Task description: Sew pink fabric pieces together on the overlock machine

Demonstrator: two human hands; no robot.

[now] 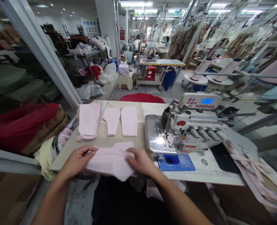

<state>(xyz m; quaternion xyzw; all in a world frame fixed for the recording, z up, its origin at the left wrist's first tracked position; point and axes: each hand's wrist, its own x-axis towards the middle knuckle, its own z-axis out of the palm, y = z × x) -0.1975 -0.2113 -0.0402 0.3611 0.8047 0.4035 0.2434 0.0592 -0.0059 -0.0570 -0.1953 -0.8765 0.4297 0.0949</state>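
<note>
A pale pink fabric piece stretches between my two hands at the table's front edge, its lower corner hanging over. My left hand pinches its left end, thumb and fingers closed on the cloth. At the other end my right hand grips the fabric, slightly blurred. Part of another pink piece shows just behind the cloth. Farther back lie two cut pink panels, a tapered one and a wider one. Left of them is a folded pink stack.
An overlock sewing machine with a metal plate stands to the right, above a blue tray. Pink strips hang at the table's right end. A slanted metal post and a cardboard box with red cloth are on the left.
</note>
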